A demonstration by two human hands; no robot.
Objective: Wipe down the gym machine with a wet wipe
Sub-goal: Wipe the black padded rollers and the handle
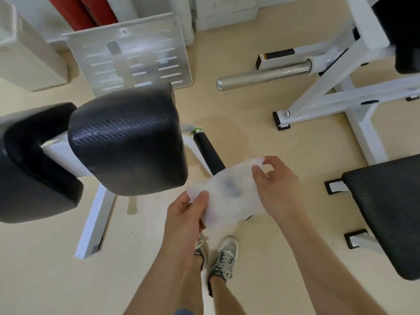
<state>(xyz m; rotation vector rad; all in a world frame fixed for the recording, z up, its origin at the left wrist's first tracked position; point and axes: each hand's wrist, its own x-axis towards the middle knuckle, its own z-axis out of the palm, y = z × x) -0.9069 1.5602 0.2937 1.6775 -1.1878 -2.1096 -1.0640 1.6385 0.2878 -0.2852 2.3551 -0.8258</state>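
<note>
At frame centre, the left hand and right hand pinch opposite corners of the wet wipe. It looks limp, light, damp; best bunched before rubbing the black pad at left.

A beige floor runs across the whole view. At the top left 2 red rolls lean against the wall, beside a pale box. A clear slotted plate stands tilted in front of them. To the right, a second white frame rests on the floor, with a bare steel bar pointing left from it. A black seat fills the lower right edge. At the bottom centre, 2 grey sneakers with pale laces stand on the floor, close together.
</note>
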